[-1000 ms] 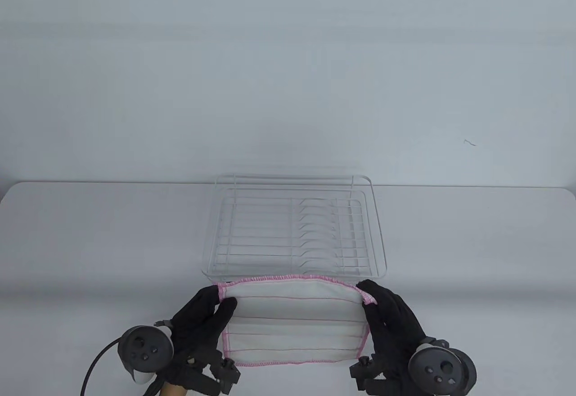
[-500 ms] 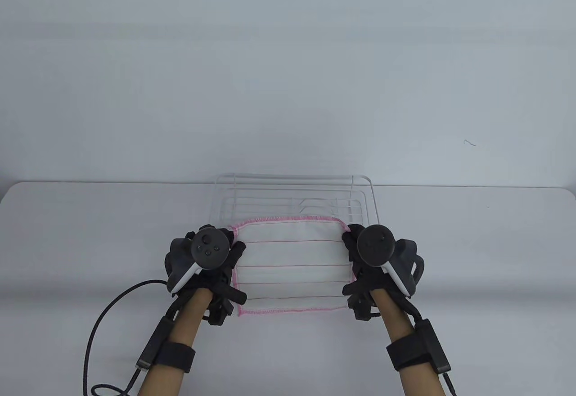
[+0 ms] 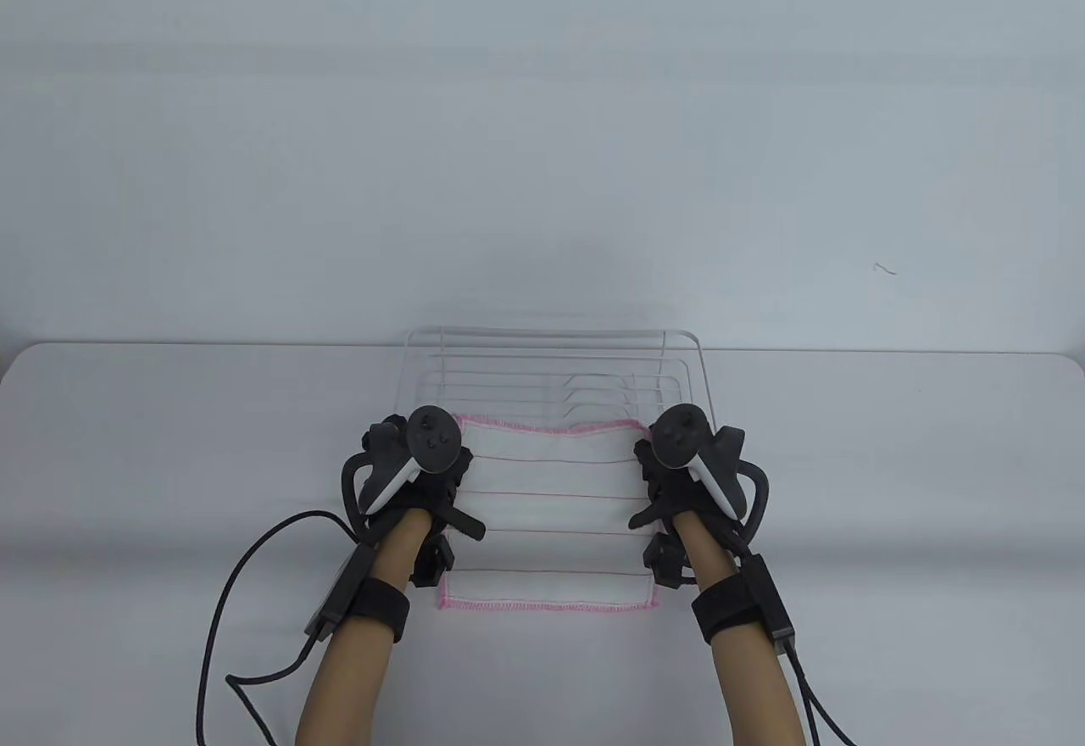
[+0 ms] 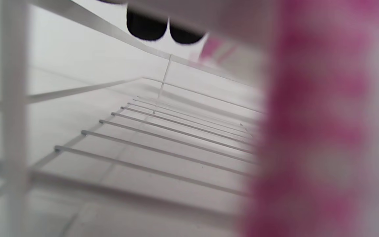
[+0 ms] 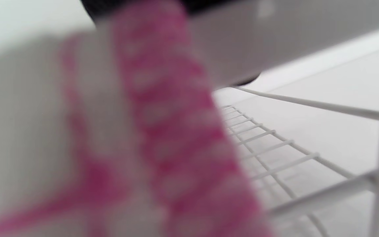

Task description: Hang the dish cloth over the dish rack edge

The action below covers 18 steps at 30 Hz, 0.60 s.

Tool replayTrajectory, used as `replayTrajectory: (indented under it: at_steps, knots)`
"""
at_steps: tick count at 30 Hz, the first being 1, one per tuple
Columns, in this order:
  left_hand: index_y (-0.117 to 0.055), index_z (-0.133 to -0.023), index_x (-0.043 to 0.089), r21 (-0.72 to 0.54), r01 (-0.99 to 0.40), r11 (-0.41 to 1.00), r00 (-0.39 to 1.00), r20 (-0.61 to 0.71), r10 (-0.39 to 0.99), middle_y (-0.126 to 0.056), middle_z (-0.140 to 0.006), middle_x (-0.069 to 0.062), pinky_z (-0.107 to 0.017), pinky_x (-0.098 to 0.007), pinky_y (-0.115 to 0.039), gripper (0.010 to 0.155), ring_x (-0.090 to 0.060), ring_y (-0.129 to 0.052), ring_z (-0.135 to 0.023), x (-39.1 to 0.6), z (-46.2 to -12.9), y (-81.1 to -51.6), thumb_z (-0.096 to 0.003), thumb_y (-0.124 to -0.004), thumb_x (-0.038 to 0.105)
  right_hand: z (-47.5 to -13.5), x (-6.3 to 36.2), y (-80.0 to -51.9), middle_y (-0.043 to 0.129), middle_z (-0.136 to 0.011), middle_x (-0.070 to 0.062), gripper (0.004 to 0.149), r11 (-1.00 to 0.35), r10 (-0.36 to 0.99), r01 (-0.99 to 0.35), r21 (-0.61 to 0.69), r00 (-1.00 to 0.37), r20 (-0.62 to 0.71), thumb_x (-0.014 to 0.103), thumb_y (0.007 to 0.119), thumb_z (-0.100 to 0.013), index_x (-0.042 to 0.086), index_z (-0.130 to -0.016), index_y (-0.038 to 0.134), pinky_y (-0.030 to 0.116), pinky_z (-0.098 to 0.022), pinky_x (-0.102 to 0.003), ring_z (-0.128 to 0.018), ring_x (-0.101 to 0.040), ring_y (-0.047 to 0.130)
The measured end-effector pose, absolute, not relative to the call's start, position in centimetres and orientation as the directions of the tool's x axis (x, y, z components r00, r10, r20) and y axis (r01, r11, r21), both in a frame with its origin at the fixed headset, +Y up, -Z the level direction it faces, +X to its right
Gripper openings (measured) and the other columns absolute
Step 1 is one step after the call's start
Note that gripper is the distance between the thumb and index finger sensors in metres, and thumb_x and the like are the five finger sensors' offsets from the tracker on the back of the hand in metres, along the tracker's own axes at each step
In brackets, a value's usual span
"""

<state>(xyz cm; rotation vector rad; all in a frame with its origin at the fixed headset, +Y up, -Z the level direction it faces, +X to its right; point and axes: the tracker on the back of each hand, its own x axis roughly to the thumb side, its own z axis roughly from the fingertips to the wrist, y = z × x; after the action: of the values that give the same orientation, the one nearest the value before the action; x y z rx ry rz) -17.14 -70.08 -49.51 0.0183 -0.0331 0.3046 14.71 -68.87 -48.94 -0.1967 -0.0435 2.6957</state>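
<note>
Left hand (image 3: 415, 475), right hand (image 3: 678, 470): each grips a far corner of the white pink-hemmed dish cloth (image 3: 551, 517), lower centre of frame. Cloth spans the white wire dish rack (image 3: 703, 390)'s near edge, long axis left-right, hem hanging frontward.

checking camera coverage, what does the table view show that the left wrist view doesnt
Only the table view shows both gloved hands, left hand and right hand, holding the far corners of the whole white pink-edged dish cloth over the rack's near side, plus the grey table. Only the left wrist view shows the rack's floor wires close up from inside. Both show the white wire dish rack and pink hem.
</note>
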Motion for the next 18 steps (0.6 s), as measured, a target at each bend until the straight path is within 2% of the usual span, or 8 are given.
replayTrajectory:
  at_steps: [3,5,11,14,18]
  knots:
    - [-0.044,-0.111,0.0,0.122,-0.332,0.935,0.943,0.045,0.329,-0.044,-0.112,-0.033,-0.064,-0.075,-0.026,0.067,-0.059,-0.028,-0.102,-17.9,-48.3,-68.7,-0.0601,-0.064,0.039,-47.7,15.2,-67.7,0.044,-0.116,-0.02,0.062,-0.848,0.526,-0.513,-0.13,-0.846,-0.092,0.043,0.059,-0.063,0.01,-0.113,0.042,0.043,-0.073,-0.061,-0.106,-0.043,0.049]
    - [-0.044,-0.112,0.001,0.153,-0.366,0.918,0.929,0.113,0.352,-0.044,-0.113,-0.034,-0.063,-0.076,-0.025,0.066,-0.06,-0.029,-0.102,-18.0,-47.1,-67.3,-0.0608,-0.061,0.038,-46.5,15.1,-66.4,0.038,-0.118,-0.019,0.06,-0.852,0.509,-0.497,-0.165,-0.86,-0.037,0.041,0.057,-0.063,0.011,-0.113,0.041,0.037,-0.074,-0.064,-0.109,-0.044,0.038]
    - [-0.048,-0.112,0.003,0.182,-0.427,0.886,0.88,0.311,0.36,-0.047,-0.114,-0.033,-0.065,-0.074,-0.025,0.064,-0.059,-0.032,-0.104,-16.8,-40.6,-63.2,-0.0611,-0.062,0.039,-39.7,12.9,-62.2,0.035,-0.121,-0.015,0.054,-0.882,0.397,-0.432,-0.186,-0.896,0.202,0.04,0.056,-0.064,0.015,-0.112,0.048,0.026,-0.073,-0.067,-0.113,-0.041,0.028]
    - [-0.049,-0.112,0.004,0.208,-0.4,0.893,0.873,0.382,0.302,-0.049,-0.114,-0.032,-0.066,-0.073,-0.026,0.064,-0.059,-0.034,-0.104,-15.7,-36.7,-62.0,-0.061,-0.062,0.041,-36.0,11.8,-61.2,0.033,-0.122,-0.015,0.053,-0.895,0.335,-0.395,-0.208,-0.902,0.271,0.039,0.055,-0.065,0.016,-0.112,0.049,0.02,-0.072,-0.069,-0.114,-0.04,0.023]
    - [-0.05,-0.113,0.005,0.235,-0.375,0.897,0.867,0.43,0.25,-0.049,-0.114,-0.032,-0.066,-0.075,-0.025,0.063,-0.059,-0.035,-0.105,-14.9,-32.9,-61.8,-0.0614,-0.062,0.041,-32.4,11.2,-61.1,0.033,-0.122,-0.015,0.051,-0.896,0.286,-0.37,-0.244,-0.903,0.321,0.038,0.055,-0.065,0.017,-0.111,0.05,0.019,-0.071,-0.069,-0.114,-0.04,0.023]
